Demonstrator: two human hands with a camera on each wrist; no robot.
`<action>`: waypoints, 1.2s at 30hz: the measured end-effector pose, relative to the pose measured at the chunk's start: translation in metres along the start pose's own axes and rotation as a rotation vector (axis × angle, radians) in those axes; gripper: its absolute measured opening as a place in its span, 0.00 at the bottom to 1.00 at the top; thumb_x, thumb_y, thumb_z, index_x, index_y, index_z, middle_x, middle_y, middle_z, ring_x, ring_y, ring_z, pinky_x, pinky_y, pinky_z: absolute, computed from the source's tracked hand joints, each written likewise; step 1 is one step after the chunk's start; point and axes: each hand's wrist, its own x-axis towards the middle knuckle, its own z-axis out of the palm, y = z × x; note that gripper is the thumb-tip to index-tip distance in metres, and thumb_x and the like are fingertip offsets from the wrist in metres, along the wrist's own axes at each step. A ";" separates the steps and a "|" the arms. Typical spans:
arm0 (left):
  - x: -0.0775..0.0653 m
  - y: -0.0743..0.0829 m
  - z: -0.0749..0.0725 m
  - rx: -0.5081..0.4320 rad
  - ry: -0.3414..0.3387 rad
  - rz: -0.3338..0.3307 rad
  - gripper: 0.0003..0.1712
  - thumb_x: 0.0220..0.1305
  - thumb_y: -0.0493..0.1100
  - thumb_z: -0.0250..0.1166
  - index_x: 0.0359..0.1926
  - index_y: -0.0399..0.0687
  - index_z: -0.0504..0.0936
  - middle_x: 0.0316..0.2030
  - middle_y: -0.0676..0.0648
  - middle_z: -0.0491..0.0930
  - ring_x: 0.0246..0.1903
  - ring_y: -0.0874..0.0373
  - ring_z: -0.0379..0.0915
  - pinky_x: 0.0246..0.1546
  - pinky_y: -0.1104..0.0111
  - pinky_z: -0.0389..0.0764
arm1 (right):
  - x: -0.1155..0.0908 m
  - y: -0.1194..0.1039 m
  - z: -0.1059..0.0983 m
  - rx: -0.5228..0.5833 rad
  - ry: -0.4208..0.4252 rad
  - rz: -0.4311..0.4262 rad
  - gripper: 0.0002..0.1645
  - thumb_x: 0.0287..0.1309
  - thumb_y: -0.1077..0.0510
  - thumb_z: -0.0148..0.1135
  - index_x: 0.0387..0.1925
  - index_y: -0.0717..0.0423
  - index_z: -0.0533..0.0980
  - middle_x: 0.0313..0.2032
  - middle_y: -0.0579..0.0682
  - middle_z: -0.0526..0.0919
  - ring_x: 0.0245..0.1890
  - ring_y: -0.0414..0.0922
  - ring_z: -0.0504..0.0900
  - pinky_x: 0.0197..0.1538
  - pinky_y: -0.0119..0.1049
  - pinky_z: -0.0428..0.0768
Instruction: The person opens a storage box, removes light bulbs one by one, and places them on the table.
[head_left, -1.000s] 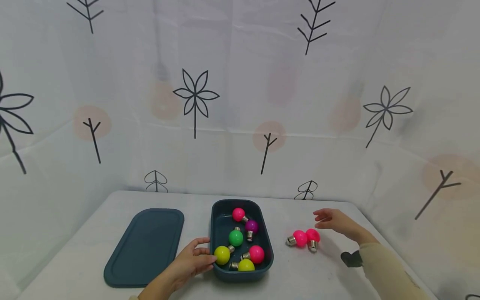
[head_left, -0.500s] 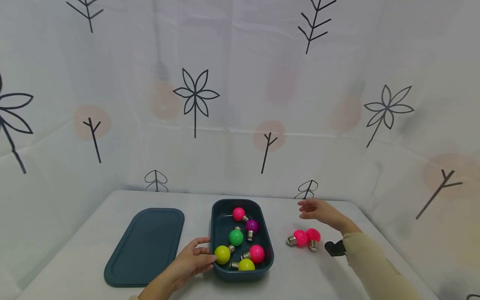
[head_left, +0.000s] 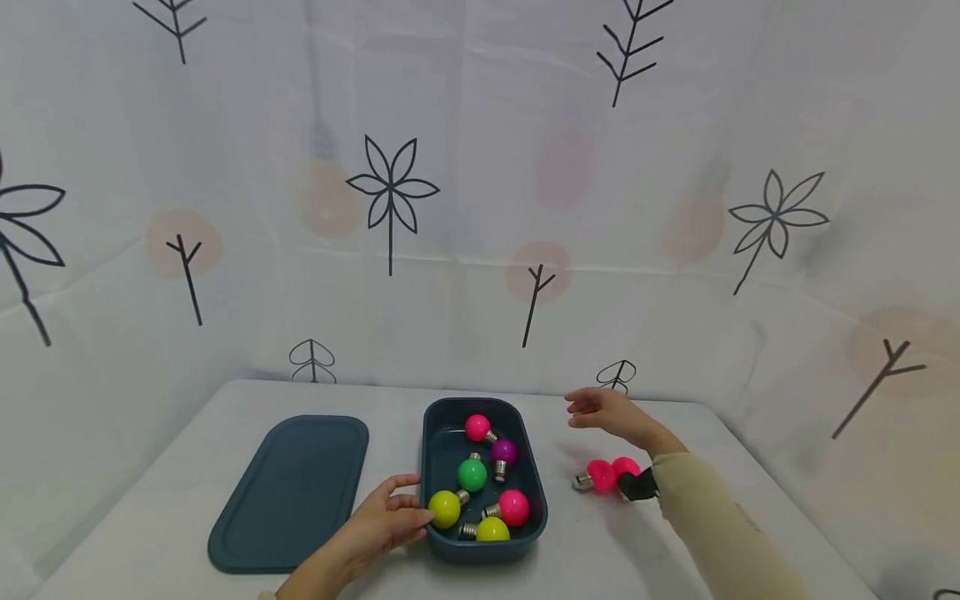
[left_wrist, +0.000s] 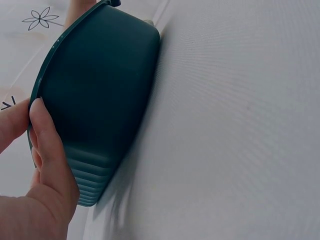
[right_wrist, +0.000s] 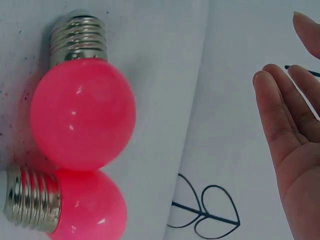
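Note:
On the white table stands a dark teal plastic box [head_left: 480, 553] holding several coloured light bulbs. Inside it are a green bulb [head_left: 472, 475], a purple bulb [head_left: 504, 452], yellow bulbs and pink bulbs. My left hand [head_left: 390, 518] pinches the box's left rim between thumb and fingers, also seen against the box wall [left_wrist: 95, 85] in the left wrist view. Two pink bulbs [head_left: 600, 476] lie touching on the table to the right of the box. My right hand [head_left: 611, 414] hovers beyond them, fingers extended and holding nothing; the right wrist view shows both pink bulbs [right_wrist: 82, 115] beside it.
A flat teal lid [head_left: 292, 496] lies on the table left of the box. Behind the table hangs a white cloth [head_left: 465, 208] with printed plants. A dark wrist camera [head_left: 639, 485] on the right wrist partly covers one pink bulb in the head view.
My right hand has moved left and slightly away from me, passing above and beyond the two pink bulbs. The left hand, box and bulbs have stayed in place.

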 end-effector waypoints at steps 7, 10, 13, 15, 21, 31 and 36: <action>0.000 0.000 0.000 -0.001 0.002 -0.006 0.42 0.54 0.34 0.69 0.65 0.35 0.54 0.39 0.43 0.70 0.33 0.56 0.73 0.42 0.65 0.80 | 0.010 -0.017 0.011 -0.019 -0.013 -0.007 0.29 0.56 0.55 0.64 0.56 0.63 0.70 0.44 0.54 0.78 0.46 0.50 0.76 0.50 0.46 0.77; 0.000 0.000 0.000 -0.003 0.005 -0.008 0.43 0.54 0.34 0.69 0.65 0.35 0.54 0.40 0.42 0.70 0.33 0.56 0.73 0.42 0.65 0.80 | 0.016 -0.021 0.016 -0.014 -0.031 -0.019 0.28 0.56 0.55 0.64 0.56 0.64 0.70 0.44 0.53 0.78 0.45 0.49 0.76 0.49 0.45 0.77; 0.000 0.001 0.000 -0.007 0.005 -0.007 0.43 0.54 0.34 0.69 0.65 0.35 0.54 0.40 0.42 0.70 0.33 0.56 0.73 0.42 0.65 0.80 | 0.022 -0.026 0.020 0.010 -0.051 -0.033 0.27 0.56 0.56 0.64 0.56 0.64 0.70 0.43 0.53 0.78 0.44 0.49 0.76 0.50 0.46 0.76; 0.000 0.001 0.000 -0.008 0.005 -0.005 0.43 0.54 0.34 0.69 0.65 0.35 0.53 0.40 0.42 0.70 0.33 0.56 0.73 0.42 0.65 0.80 | 0.025 -0.029 0.023 0.016 -0.059 -0.031 0.27 0.56 0.56 0.64 0.55 0.64 0.71 0.43 0.53 0.78 0.43 0.48 0.76 0.51 0.46 0.76; 0.000 0.000 0.000 -0.006 0.004 -0.004 0.43 0.54 0.34 0.69 0.65 0.35 0.54 0.41 0.41 0.69 0.33 0.56 0.73 0.42 0.65 0.80 | 0.033 -0.043 0.033 0.015 -0.086 -0.041 0.26 0.58 0.56 0.63 0.56 0.62 0.71 0.45 0.56 0.78 0.44 0.48 0.76 0.52 0.47 0.76; -0.002 0.001 0.000 -0.005 0.003 0.001 0.42 0.54 0.34 0.68 0.65 0.35 0.54 0.41 0.42 0.69 0.34 0.56 0.72 0.42 0.65 0.80 | 0.048 -0.061 0.050 0.008 -0.128 -0.081 0.25 0.58 0.57 0.62 0.56 0.63 0.70 0.50 0.63 0.75 0.46 0.49 0.76 0.52 0.45 0.76; 0.000 0.001 -0.001 -0.008 -0.003 0.003 0.42 0.54 0.34 0.68 0.65 0.35 0.54 0.41 0.42 0.69 0.34 0.56 0.73 0.42 0.65 0.80 | 0.056 -0.068 0.059 0.002 -0.132 -0.108 0.24 0.58 0.60 0.61 0.56 0.64 0.71 0.49 0.64 0.75 0.46 0.50 0.76 0.52 0.45 0.76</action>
